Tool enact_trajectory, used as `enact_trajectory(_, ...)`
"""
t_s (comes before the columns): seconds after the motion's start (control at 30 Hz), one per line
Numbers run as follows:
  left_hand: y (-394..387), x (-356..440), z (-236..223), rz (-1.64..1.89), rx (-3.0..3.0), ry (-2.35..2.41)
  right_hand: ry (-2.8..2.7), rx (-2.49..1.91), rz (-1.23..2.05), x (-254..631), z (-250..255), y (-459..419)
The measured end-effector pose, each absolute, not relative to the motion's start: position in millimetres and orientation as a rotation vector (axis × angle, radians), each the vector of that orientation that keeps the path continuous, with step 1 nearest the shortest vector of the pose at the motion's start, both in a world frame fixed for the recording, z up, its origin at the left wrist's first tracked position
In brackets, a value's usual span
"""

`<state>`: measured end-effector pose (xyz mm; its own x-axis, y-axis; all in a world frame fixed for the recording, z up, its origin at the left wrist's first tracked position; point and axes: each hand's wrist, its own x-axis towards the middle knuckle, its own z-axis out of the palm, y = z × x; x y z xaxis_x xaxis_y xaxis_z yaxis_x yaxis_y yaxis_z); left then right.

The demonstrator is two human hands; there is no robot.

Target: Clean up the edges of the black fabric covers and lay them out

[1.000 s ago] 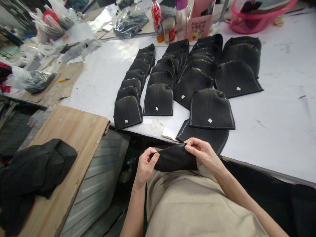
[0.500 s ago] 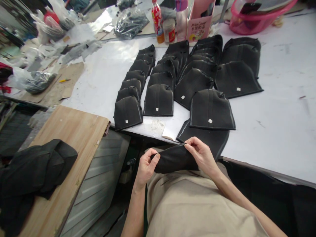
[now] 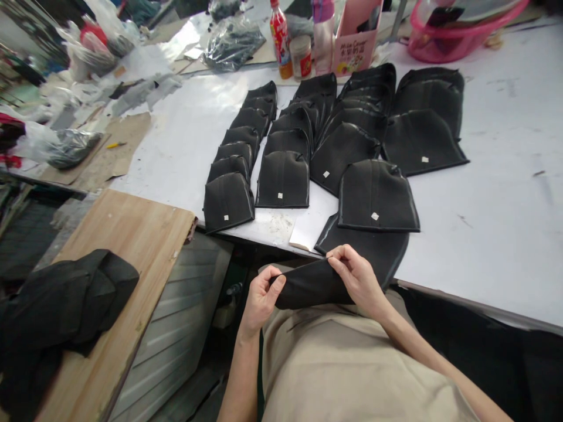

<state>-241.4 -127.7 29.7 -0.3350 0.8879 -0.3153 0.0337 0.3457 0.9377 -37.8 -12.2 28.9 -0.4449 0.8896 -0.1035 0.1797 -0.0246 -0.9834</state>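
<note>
I hold a folded black fabric piece [image 3: 310, 285] in front of my body, just below the table edge. My left hand [image 3: 260, 297] pinches its left end. Its upper right edge is pinched by my right hand [image 3: 357, 276]. On the white table [image 3: 492, 223] lie several rows of black fabric pieces [image 3: 282, 177], overlapped, each front one with a small white tag. The nearest one [image 3: 376, 194] rests on a larger black piece [image 3: 387, 249] that hangs over the table edge, right beside my right hand.
A wooden board [image 3: 127, 234] at my left carries a heap of black cloth [image 3: 61, 299]. At the table's far side stand a red bottle [image 3: 280, 36], a jar [image 3: 302, 54], a pink box [image 3: 356, 36] and a pink basin [image 3: 457, 26]. Plastic bags [image 3: 231, 38] and scraps litter the far left.
Both hands lifted the black piece slightly toward the table edge; my right fingers shifted a little along its upper edge. The pieces on the table have not moved.
</note>
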Motion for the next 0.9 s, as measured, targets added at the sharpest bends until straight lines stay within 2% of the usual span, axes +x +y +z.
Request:
enact_trajectory(0.3,-126,-243,30,1.106,0.920,1.706,-1.619,-1.115,1.560,-37,25,-13)
enact_trajectory(0.67,-95,-218,55,0.774,1.662,1.792,-1.669,-1.032,1.597,-46,31,-17)
enact_trajectory(0.9,-78,-201,50,0.938,1.382,1.614,-1.796,-0.957,1.587,-36,33,-11)
